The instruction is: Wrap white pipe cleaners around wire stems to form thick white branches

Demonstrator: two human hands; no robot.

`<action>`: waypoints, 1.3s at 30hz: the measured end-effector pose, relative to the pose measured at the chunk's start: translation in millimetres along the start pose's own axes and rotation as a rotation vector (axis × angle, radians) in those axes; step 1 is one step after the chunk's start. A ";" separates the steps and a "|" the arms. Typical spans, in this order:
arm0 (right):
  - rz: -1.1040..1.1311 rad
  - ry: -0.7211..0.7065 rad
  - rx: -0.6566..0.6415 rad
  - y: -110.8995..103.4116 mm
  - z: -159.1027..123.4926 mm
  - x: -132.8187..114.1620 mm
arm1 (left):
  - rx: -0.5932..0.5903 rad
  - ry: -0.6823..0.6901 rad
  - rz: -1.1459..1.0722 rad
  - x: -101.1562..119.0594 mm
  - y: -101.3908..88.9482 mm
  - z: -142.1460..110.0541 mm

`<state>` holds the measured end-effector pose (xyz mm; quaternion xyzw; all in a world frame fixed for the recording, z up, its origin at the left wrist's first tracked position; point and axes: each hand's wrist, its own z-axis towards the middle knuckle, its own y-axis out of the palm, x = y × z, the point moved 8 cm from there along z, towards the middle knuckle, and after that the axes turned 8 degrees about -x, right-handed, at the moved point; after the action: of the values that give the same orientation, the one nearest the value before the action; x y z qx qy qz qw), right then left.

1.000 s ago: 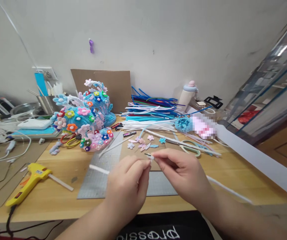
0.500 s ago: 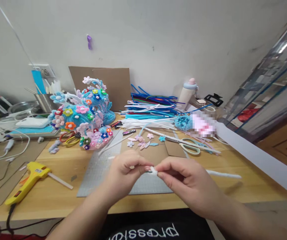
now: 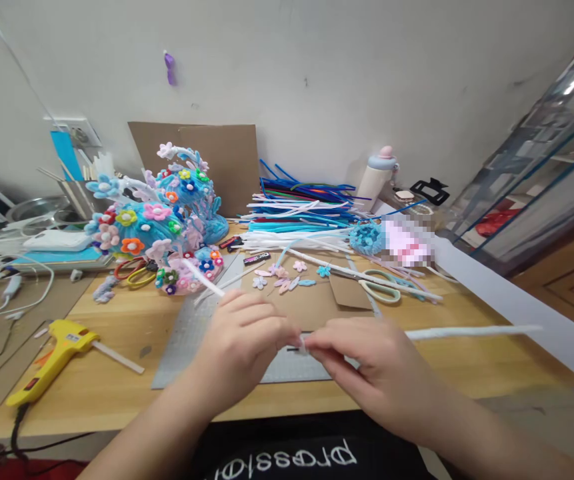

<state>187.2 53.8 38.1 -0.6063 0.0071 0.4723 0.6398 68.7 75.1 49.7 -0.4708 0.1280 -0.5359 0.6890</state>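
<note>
Fingertips of my left hand (image 3: 247, 343) and my right hand (image 3: 371, 360) meet over the grey cutting mat (image 3: 179, 357), both closed in a pinch. Between them is a white pipe cleaner (image 3: 474, 332), its long fuzzy length running out to the right past my right hand. Another white stretch sticks up to the left from behind my left hand; whether it is the same piece I cannot tell. At the pinch, a short thin dark piece (image 3: 293, 349) shows beside the white fuzz. Just beyond lie small pipe-cleaner flowers and petals (image 3: 284, 285) on brown cardboard (image 3: 307, 310).
A yellow glue gun (image 3: 51, 360) lies at left. Behind it stand flower-covered blue pipe-cleaner pieces (image 3: 154, 227). Bundled pipe cleaners (image 3: 297, 217), scissors (image 3: 381, 290) and a bottle (image 3: 377, 177) are at the back. White paper (image 3: 511, 303) crosses the right side.
The white pipe cleaner now reaches farther right, and a white stretch has appeared up-left of my left hand. My left hand has turned more knuckles-up. The view has shifted slightly.
</note>
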 end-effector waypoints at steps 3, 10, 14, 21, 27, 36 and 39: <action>0.173 0.053 0.020 -1.9 -0.9 2.6 | 0.001 -0.017 -0.200 -10.8 11.0 0.2; 0.054 0.040 0.208 -7.7 -9.2 8.0 | 0.023 -0.052 -0.007 13.2 24.6 -9.9; -0.037 0.064 0.087 -2.5 -7.2 9.2 | 0.019 -0.005 0.061 17.7 9.5 -7.5; 0.311 0.155 -0.066 7.3 -6.2 11.1 | -0.021 -0.028 -0.341 -10.5 21.3 -0.8; 0.143 0.113 0.167 -4.9 -12.1 15.3 | -0.054 -0.053 -0.100 8.2 39.3 -10.0; 0.213 0.107 -0.055 1.6 -5.6 7.3 | -0.043 -0.030 -0.147 1.1 11.2 1.3; 0.325 0.158 0.020 -0.4 -8.5 13.4 | -0.039 -0.077 -0.300 -8.9 28.5 -0.5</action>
<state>199.7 55.2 28.4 -0.6259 0.1599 0.5203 0.5586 82.5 81.9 24.1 -0.5181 0.0401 -0.6119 0.5963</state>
